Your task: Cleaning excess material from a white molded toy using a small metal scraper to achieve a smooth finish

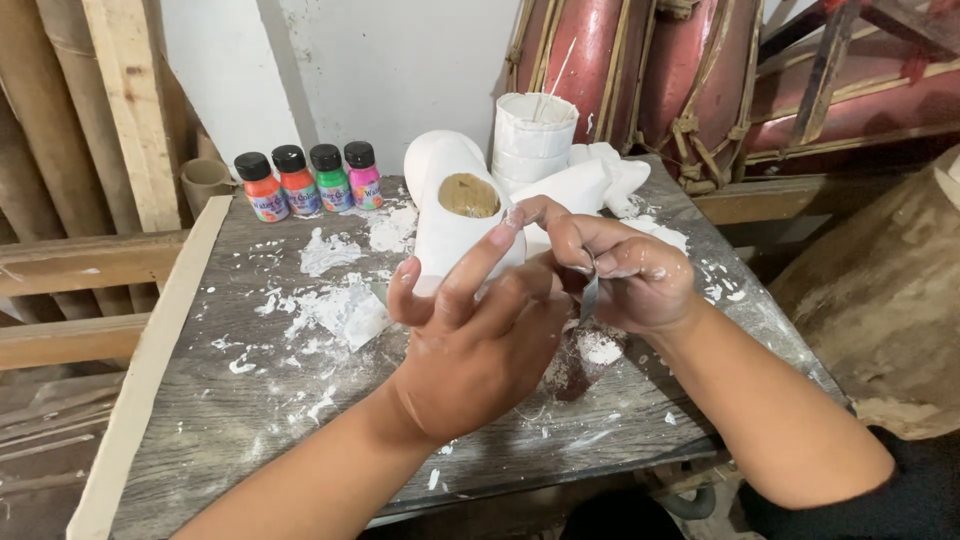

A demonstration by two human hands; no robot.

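Both hands meet at the centre: left hand (pixel 480 345) with fingers (pixel 478 262) half curled around a white plaster-coated tube form (pixel 447 225), right hand (pixel 625 275) pinching a thin metal blade (pixel 589 297). Beneath lies a grey weathered wooden counter (pixel 250 420), smeared with white plaster. At eleven o'clock stand four small paint bottles (pixel 310 182), orange, red, green and pink. At twelve o'clock, a white cylindrical cup (pixel 533 135) holds thin sticks before red drums (pixel 640 80).

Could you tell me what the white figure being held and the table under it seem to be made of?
White figure: probably plaster or clay, matte chalky white, with a bare tan patch. Table: weathered grey wood, visible grain, smeared with white paste.
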